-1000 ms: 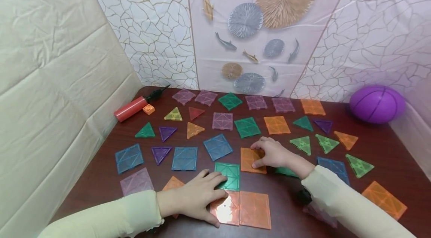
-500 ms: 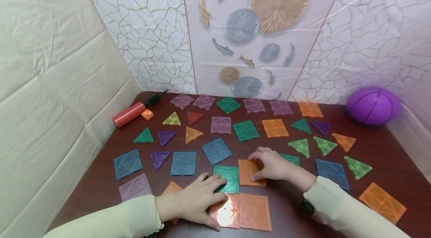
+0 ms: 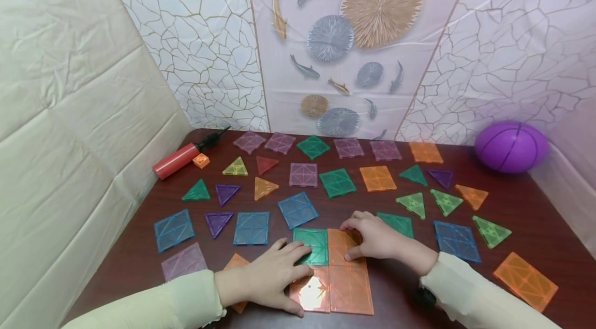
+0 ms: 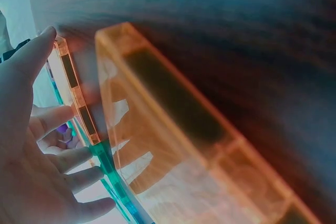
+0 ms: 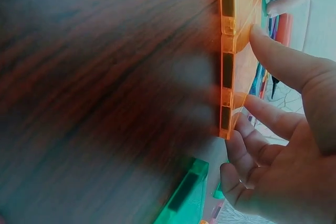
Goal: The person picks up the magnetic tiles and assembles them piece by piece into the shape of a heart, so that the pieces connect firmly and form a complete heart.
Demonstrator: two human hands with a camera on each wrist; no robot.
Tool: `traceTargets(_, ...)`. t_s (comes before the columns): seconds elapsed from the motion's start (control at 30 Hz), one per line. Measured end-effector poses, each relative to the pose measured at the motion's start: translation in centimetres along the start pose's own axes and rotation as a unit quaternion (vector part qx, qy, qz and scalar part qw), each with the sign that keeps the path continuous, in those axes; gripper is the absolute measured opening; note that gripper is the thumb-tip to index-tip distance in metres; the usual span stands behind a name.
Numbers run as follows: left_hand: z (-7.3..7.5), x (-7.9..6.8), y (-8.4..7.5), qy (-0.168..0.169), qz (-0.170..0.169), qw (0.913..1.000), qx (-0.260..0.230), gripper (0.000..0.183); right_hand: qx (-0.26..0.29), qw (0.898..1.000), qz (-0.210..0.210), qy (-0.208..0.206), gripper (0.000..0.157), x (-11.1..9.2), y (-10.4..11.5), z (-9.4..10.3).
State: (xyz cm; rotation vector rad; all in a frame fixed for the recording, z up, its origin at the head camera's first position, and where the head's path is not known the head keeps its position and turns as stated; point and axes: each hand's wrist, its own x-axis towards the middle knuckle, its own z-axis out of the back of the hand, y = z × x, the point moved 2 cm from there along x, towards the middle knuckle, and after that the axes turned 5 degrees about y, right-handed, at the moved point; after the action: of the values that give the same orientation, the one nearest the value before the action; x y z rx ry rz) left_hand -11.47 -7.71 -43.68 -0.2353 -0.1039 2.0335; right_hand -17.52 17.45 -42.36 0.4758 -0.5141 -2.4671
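At ctr front of tbl [image 3: 395, 290]: 4 sq tiles, 2x2. Far R orange tile [image 3: 336, 249] looks flush w/ green tile [image 3: 317, 238] & near R orange tile [image 3: 351, 290]. R hand [image 3: 378, 236] pinches far R one, thumb on face, fingers at far edge. L hand [image 3: 274, 271] spread, fingers on green + near L orange tile [image 3: 311, 295]. Best: brace L lightly, press flat, check seams, release w/o lifting.

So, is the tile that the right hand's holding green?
No, the right hand holds an orange tile beside a green tile.
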Motion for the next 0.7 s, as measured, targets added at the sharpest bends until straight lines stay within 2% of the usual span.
traceTargets(0.3, 0.0, -0.1, -0.1, 0.002, 0.003, 1.0000, 0.001, 0.066, 0.020, 0.999, 0.026, 0.022, 0.055, 0.0, -0.3, 0.7)
traceTargets(0.4, 0.1, -0.1, -0.1, 0.001, 0.003, 1.0000, 0.003, 0.066, 0.023, 0.999, 0.025, 0.015, 0.054, -0.3, -0.7, 1.4)
traceTargets(0.7, 0.0, -0.1, -0.1, 0.001, 0.005, 1.0000, 0.007, 0.066, 0.017, 0.999, -0.036, -0.022, 0.058, -1.5, -4.6, 3.6)
